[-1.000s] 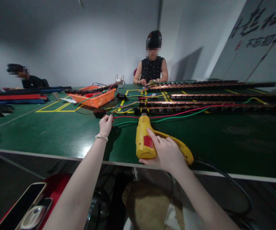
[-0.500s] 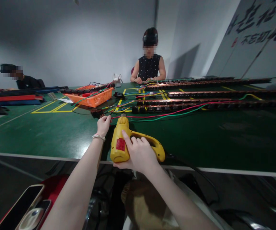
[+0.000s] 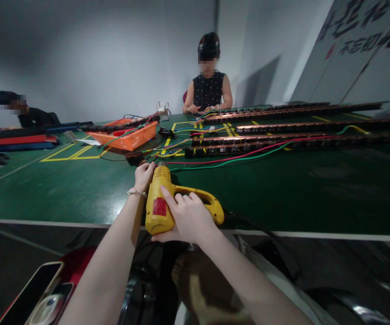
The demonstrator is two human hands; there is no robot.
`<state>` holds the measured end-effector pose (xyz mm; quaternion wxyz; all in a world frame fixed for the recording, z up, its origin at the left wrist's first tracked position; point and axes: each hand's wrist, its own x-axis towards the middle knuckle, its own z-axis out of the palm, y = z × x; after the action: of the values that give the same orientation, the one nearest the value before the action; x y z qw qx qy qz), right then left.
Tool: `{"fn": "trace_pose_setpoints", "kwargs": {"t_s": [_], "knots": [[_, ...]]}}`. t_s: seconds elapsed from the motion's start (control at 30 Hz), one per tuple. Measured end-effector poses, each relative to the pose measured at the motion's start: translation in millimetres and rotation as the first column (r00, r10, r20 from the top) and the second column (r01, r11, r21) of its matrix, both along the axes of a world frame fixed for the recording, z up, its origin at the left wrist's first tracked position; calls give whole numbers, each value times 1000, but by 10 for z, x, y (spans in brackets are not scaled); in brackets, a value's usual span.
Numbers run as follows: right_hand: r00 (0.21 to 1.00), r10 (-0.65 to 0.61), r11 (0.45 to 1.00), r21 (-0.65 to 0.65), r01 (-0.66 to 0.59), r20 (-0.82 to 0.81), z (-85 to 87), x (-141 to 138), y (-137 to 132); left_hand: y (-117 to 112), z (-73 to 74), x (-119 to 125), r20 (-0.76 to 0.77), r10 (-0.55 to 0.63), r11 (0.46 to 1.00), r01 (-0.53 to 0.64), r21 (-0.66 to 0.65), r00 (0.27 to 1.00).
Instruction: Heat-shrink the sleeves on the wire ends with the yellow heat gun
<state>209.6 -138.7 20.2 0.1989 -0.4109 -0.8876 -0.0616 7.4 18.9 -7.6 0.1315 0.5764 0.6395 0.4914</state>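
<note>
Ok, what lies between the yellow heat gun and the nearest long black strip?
In the head view, a red wire, a green wire and some green tabletop.

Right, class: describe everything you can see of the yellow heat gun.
The yellow heat gun looks plastic, with vents, a metallic-looking nozzle, a red label and a looped handle. The right hand grips it at the table's front edge; the nozzle points forward, beside the left hand. Whether it's on is unclear.
</note>
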Motion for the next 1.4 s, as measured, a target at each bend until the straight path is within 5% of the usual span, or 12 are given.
{"fn": "trace_pose_setpoints", "kwargs": {"t_s": [0.77,1.07,1.4], "knots": [[964,-266,964,30,266,17,7,1015,80,38,-54,-3,91,7,996,-14,84,996],[955,-289,953,120,280,66,-24,847,63,-13,-2,66,65,7,996,-12,87,998],[993,-109,993,-41,111,44,59,271,-3,-34,32,68,-114,57,998,-61,-31,992]]}}
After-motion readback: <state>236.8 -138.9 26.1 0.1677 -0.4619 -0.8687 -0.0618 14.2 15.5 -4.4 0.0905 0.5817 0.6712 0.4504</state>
